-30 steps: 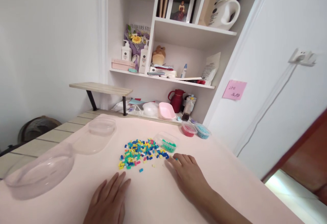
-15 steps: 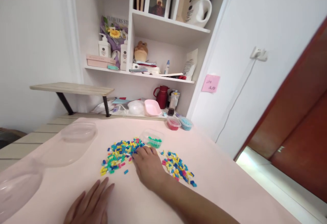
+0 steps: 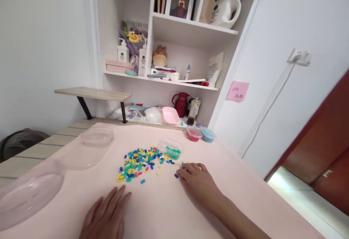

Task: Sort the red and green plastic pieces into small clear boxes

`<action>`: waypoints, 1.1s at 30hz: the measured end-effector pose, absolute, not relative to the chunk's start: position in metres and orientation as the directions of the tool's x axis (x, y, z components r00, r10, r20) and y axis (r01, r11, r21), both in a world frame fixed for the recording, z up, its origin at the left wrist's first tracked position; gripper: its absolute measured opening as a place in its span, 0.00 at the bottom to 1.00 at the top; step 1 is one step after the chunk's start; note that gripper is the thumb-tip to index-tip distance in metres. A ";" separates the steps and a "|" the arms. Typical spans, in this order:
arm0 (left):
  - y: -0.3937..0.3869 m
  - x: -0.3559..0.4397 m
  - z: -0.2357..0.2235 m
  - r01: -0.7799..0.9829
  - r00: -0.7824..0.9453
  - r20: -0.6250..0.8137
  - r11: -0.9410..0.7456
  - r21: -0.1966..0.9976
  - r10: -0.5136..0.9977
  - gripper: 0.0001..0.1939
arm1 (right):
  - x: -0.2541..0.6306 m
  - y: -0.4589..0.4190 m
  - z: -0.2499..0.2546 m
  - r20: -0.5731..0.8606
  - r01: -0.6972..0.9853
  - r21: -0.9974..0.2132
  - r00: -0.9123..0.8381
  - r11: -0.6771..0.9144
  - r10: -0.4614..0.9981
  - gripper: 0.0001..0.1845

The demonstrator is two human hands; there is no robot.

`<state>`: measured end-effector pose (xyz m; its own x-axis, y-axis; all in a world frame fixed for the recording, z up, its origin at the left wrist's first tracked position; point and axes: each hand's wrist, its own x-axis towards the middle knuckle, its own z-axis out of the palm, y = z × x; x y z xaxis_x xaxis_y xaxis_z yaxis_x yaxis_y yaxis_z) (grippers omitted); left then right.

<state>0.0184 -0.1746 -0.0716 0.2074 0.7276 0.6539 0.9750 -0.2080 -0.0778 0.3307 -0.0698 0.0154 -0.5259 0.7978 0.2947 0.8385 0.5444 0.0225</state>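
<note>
A heap of small coloured plastic bricks, in yellow, blue, green and pink, lies on the pink tabletop. My left hand rests palm down nearer to me, fingers stretched, touching no bricks. Over on the right, my right hand is palm down on the second group of bricks, covering most of it. A few bricks, one of them a dark blue brick, show at its fingertips. Behind the heap stands a clear plastic tub holding green bricks.
A tub of red pieces and a tub of blue pieces stand at the back right. Clear empty containers lie on the left. A small wooden shelf rises behind them, and a pink box sits at the back.
My right hand has moved right, from the large heap onto the smaller group. Some bricks now trail right of the heap. My left hand stays flat; the view has turned slightly left.
</note>
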 end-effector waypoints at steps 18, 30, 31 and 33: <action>-0.149 0.031 0.027 0.996 0.066 0.084 -0.070 0.049 0.994 0.27 | 0.222 -0.054 0.055 -0.018 0.778 -0.166 -0.616 0.606 0.787 0.38; -0.101 0.064 0.029 0.942 0.137 0.314 -0.221 0.251 0.940 0.25 | 0.255 -0.020 0.022 0.149 0.690 -0.466 -0.555 0.553 0.818 0.16; -0.097 0.061 0.031 0.946 0.081 0.346 -0.182 0.269 0.935 0.24 | 0.258 -0.020 0.023 0.153 0.687 -0.472 -0.553 0.552 0.819 0.15; -0.092 0.053 0.031 0.933 0.048 0.428 -0.193 0.303 0.903 0.23 | 0.260 -0.021 0.024 0.169 0.647 -0.506 -0.574 0.570 0.801 0.15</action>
